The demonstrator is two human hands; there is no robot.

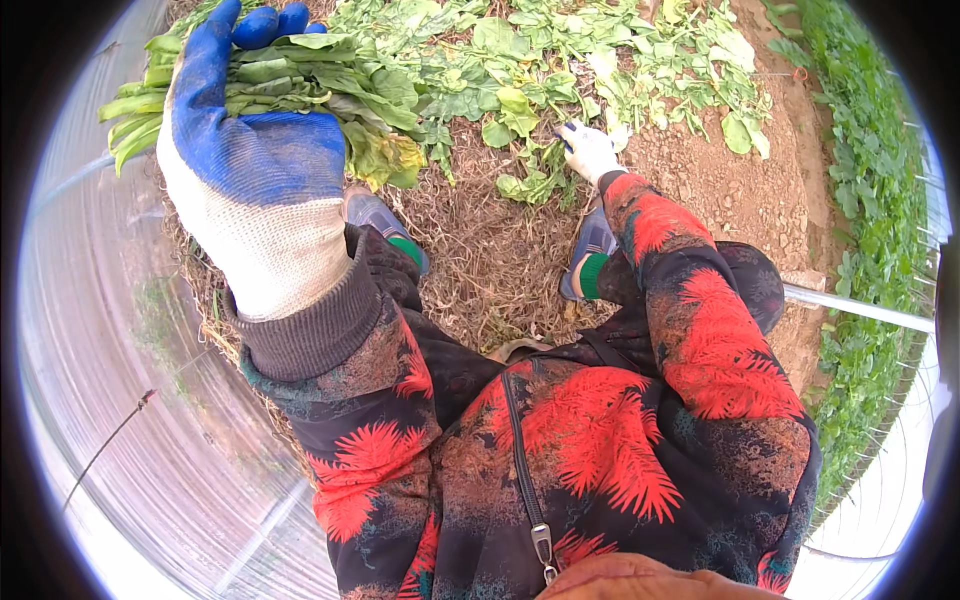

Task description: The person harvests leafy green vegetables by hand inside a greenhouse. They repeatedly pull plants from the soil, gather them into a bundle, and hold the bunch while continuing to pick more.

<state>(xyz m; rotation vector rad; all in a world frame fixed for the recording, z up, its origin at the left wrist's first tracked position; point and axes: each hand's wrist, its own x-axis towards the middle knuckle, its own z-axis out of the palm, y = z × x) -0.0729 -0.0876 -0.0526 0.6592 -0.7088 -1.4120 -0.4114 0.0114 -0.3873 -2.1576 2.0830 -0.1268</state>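
My left hand (251, 161), in a white knit glove with a blue coated palm, grips a thick bunch of leafy greens (300, 79) at the upper left. Its pale stems point left and its broad leaves right, with a yellowed leaf (390, 157) hanging at the lower end. My right hand (587, 150), in a similar white glove with dark blue fingertips, reaches down to the ground at the edge of the loose green leaves (517, 112). Its fingertips touch the stems and leaves there; whether they pinch one is too small to tell.
Dry straw-like plant litter (487, 240) lies between my shoes (592, 232). Bare crumbly soil (720, 187) is to the right, then a row of green plants (862, 300). Clear plastic sheeting (150, 360) runs along the left. A metal pipe (862, 306) crosses at right.
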